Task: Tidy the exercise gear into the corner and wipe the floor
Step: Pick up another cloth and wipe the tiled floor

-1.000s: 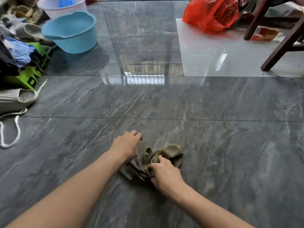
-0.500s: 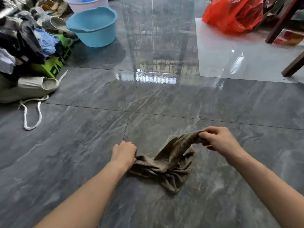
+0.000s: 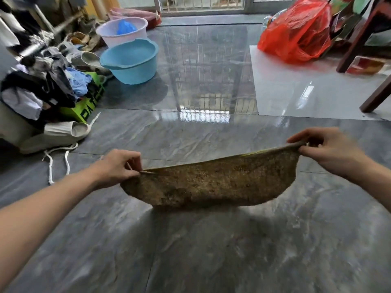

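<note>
Brown cleaning rag (image 3: 211, 185) now lifted off the grey tiled floor (image 3: 190, 250) and spread wide, no longer bunched. Left hand (image 3: 118, 168) pinching its left corner, right hand (image 3: 325, 149) pinching the right corner, higher; cloth sagging between the fingers.

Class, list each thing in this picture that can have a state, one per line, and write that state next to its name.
Rag: spread out, lifted off the floor, hanging between both hands.
Left hand: pinching the rag's left top corner.
Right hand: pinching the rag's right top corner.
Blue basin: upright on the floor; contents unclear.
White basin: upright, something blue inside.
Red plastic bag: full, on the floor.
Floor: glossy, reflective.
</note>
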### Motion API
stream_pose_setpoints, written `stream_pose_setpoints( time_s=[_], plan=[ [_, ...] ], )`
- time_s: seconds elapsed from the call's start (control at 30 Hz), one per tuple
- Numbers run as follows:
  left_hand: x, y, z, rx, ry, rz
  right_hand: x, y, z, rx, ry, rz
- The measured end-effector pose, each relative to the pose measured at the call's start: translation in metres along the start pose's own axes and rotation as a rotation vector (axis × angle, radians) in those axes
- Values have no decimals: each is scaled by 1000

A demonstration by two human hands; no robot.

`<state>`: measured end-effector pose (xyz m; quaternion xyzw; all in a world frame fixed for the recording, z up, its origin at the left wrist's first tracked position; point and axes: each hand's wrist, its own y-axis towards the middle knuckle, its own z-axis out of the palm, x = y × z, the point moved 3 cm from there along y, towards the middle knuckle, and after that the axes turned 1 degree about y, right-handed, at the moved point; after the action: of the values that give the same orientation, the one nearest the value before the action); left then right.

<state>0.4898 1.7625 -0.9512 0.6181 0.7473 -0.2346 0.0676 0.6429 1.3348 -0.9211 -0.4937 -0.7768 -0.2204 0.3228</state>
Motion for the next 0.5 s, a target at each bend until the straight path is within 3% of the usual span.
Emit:
stream_pose_setpoints(
  time_s=[0.23,0.33,0.4,0.5],
  plan=[
    [-32,15,-93,-244,129,98,27,45,-41,-162,-254,-33],
    [-36,20,-109,-355,205,147,31,49,-52,-240,-245,-44],
    [-32,16,-97,-336,184,203,21,37,-43,-251,-230,-41],
    [-14,4,-37,-134,155,281,-23,1,-10,-163,-230,-14]
  ],
)
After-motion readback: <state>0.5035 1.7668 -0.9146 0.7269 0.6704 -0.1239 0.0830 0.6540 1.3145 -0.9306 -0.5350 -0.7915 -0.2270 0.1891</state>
